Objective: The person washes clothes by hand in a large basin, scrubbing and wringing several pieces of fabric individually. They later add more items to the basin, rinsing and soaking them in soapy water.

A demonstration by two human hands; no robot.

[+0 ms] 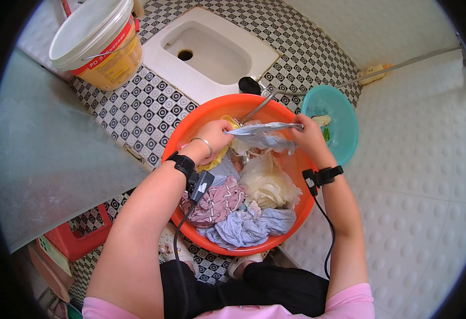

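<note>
Between my two hands a light blue wet cloth is stretched above a big orange plastic basin. My left hand pinches one end of it, and my right hand grips the other. Wet laundry lies in the basin: a cream garment in the middle, a pink checked cloth at the lower left, a pale blue garment nearest me and a yellow cloth under my left hand. A metal shower hose enters over the far rim; its end is hidden.
A turquoise basin with a cloth and a green item touches the right side. Beyond is a squat toilet; a large paint bucket stands far left. A frosted panel and a red plastic stool are at left.
</note>
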